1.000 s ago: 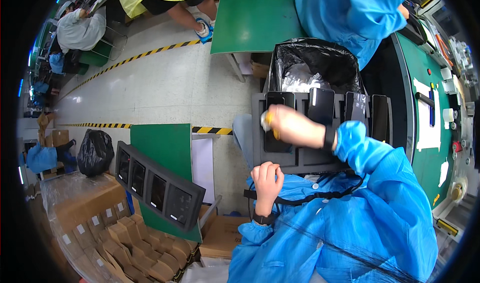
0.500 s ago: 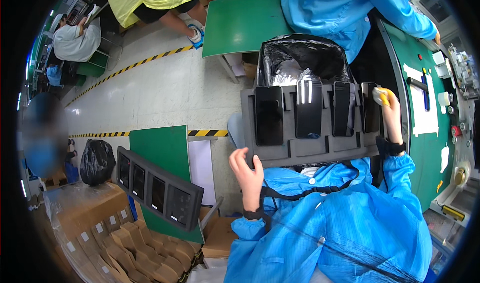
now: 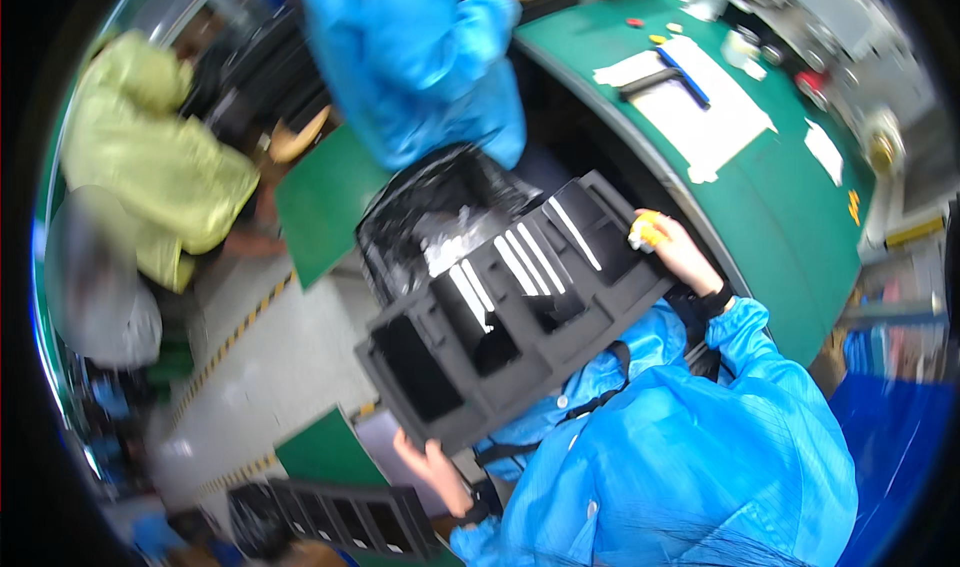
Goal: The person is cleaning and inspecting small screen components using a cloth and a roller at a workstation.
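A dark grey foam tray (image 3: 505,385) with a row of several black phones lies tilted in front of me. The leftmost phone (image 3: 418,367) is dark; the rightmost phone (image 3: 592,229) and its neighbours carry bright white light reflections. At the tray's lower left corner my left hand (image 3: 432,470) is closed on the edge, its fingers partly hidden. My right hand (image 3: 680,255) grips the right end. Something yellow-orange and white (image 3: 648,231) shows at its fingertips; I cannot tell whether it is worn or held.
Beyond the tray stands a bin lined with a black bag (image 3: 385,229). A second phone tray (image 3: 350,517) is at the lower left. On the right, a green workbench (image 3: 790,257) bears papers and tools. A co-worker in blue (image 3: 420,77) and one in yellow (image 3: 150,167) are nearby.
My view has swung to the right, so the tray now appears slanted, its right end higher. My left hand, open beside the tray before, has closed on its corner.
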The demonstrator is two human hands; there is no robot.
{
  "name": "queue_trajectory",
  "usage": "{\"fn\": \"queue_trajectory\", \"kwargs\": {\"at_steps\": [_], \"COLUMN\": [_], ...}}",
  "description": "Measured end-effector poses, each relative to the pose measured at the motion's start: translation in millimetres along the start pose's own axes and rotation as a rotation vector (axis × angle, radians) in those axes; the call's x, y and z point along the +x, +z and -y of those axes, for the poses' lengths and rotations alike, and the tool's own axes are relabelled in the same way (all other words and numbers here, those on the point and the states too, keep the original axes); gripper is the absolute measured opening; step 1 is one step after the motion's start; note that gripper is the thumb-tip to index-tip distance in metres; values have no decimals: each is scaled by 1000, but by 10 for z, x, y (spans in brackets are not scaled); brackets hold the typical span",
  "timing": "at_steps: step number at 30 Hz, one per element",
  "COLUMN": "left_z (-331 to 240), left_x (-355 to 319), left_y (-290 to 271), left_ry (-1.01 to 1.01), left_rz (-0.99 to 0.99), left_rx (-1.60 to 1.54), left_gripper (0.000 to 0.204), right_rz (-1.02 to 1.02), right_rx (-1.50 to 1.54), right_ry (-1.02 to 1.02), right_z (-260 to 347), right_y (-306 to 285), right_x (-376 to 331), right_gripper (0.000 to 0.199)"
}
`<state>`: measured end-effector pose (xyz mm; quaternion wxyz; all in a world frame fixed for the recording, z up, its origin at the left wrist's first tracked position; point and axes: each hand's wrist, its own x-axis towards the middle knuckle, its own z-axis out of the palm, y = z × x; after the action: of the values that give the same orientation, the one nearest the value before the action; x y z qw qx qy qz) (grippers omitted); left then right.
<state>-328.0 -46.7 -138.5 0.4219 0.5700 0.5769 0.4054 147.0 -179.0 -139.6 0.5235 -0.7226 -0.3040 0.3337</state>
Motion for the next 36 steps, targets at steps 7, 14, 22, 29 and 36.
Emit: {"fn": "queue_trajectory", "kwargs": {"at_steps": [7, 14, 22, 29, 36], "left_z": [-1084, -2281, -2306, -2461, -2042], "left_x": [404, 314, -451, -809, -468], "left_y": [452, 2912, 5793, 6628, 3915], "left_ry": [143, 563, 946, 1143, 930], "left_rz": [326, 1135, 1168, 1089, 1062], "left_rx": [-14, 18, -54, 128, 145], "left_gripper": [55, 55, 40, 23, 36], "right_rz": [-603, -1080, -1357, -1346, -826], "right_rx": [-148, -5, -187, -354, -24], "right_ry": [-9, -13, 129, 97, -126], "right_z": [514, -79, -1110, -1373, 413], "right_y": [-689, -1945, -2935, -3282, -1754], "right_x": [-1410, -2711, -3128, -3123, -2161], "right_gripper": [43, 20, 23, 40, 44]}}
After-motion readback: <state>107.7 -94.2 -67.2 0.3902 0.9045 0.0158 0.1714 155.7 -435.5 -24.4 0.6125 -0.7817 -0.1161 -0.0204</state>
